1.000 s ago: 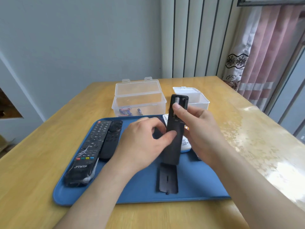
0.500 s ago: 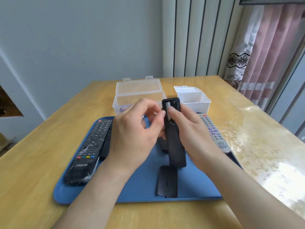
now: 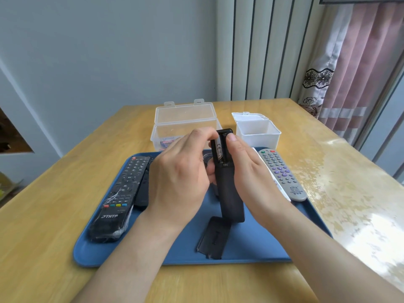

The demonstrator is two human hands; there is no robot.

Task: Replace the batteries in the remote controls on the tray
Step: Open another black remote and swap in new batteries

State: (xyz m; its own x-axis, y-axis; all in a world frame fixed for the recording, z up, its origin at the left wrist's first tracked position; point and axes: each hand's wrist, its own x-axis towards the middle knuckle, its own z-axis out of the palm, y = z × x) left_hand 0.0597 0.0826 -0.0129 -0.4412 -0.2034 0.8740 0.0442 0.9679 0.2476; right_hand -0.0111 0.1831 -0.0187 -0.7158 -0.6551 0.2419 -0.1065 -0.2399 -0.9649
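From the head camera, the only view, the slim black remote [image 3: 230, 193] is held up off the blue tray [image 3: 251, 246], tilted with its back toward the person. This seems meant to keep the open battery bay at its top end in plain sight and within reach of both hands. The right hand [image 3: 249, 173] wraps the remote's body from the right, its thumb lying along the edge of the bay, a firm closed hold that steadies the casing. The left hand [image 3: 179, 171] comes in from the left with its fingers curled, and its fingertips [image 3: 209, 133] narrow to a pinch on the upper end of a battery [image 3: 219, 149] sitting in the bay. Whether that cell is fully seated cannot be told. The battery cover [image 3: 215, 239] lies loose on the tray just below the raised remote, probably put there to be close by for refitting. A large black remote [image 3: 122, 193] and a second dark one [image 3: 143, 189] lie side by side at the tray's left, and a grey remote [image 3: 282, 173] lies at its right. Beyond the tray, on the wooden table [image 3: 54, 204], stand an open clear box [image 3: 185, 123] with batteries in it and a smaller white box [image 3: 258, 132].
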